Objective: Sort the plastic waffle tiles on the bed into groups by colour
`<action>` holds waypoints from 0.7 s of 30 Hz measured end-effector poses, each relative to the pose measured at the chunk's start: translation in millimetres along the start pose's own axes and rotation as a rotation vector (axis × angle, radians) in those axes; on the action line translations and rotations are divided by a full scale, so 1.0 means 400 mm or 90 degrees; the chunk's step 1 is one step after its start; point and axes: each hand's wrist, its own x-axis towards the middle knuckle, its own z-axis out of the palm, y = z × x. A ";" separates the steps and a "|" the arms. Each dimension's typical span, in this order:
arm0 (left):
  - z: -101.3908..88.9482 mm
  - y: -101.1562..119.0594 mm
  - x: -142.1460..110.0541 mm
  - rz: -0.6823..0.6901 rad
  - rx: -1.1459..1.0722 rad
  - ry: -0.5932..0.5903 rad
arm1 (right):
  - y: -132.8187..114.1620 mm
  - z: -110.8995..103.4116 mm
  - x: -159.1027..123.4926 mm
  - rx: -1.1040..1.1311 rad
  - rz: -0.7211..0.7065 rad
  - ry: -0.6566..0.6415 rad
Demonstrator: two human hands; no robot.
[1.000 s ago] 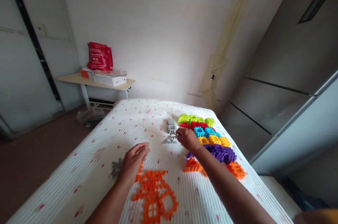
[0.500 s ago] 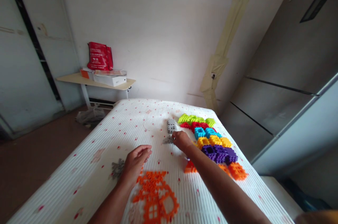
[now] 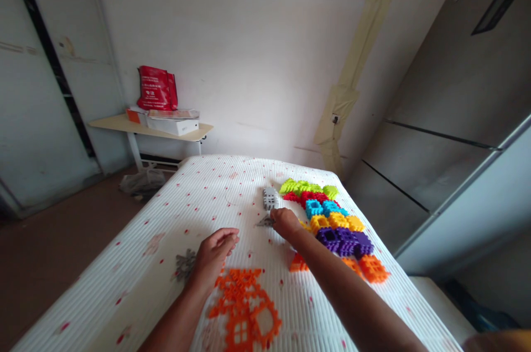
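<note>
The right hand (image 3: 287, 223) is at the grey triangles (image 3: 265, 221), near a grey block (image 3: 269, 198); whether its fingers clamp one, I cannot tell. Lime (image 3: 309, 187), red (image 3: 314, 196), blue (image 3: 314, 208), yellow (image 3: 338, 220) and purple blocks (image 3: 344, 239) crowd its right; its forearm (image 3: 340, 285) hides some orange blocks (image 3: 374, 269). The left hand (image 3: 215, 249), loosely curled, thumb slightly apart, is between grey pieces (image 3: 185, 264) and flat orange pieces (image 3: 240, 325).

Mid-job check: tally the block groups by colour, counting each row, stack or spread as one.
Gray: 3 (gray stack, gray pieces at the right hand, gray cluster beside the left hand)
Orange: 2 (orange spread, orange row)
Lime row: 1
Red row: 1
Blue row: 1
Yellow row: 1
Purple row: 1
Total: 10
</note>
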 end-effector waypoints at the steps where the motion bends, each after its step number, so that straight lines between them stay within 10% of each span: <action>1: 0.000 -0.001 0.000 0.001 0.001 -0.001 | -0.002 0.000 -0.001 -0.002 -0.001 0.000; 21: 0.000 -0.005 0.000 -0.002 0.011 -0.011 | 0.018 -0.006 0.000 0.091 0.032 0.029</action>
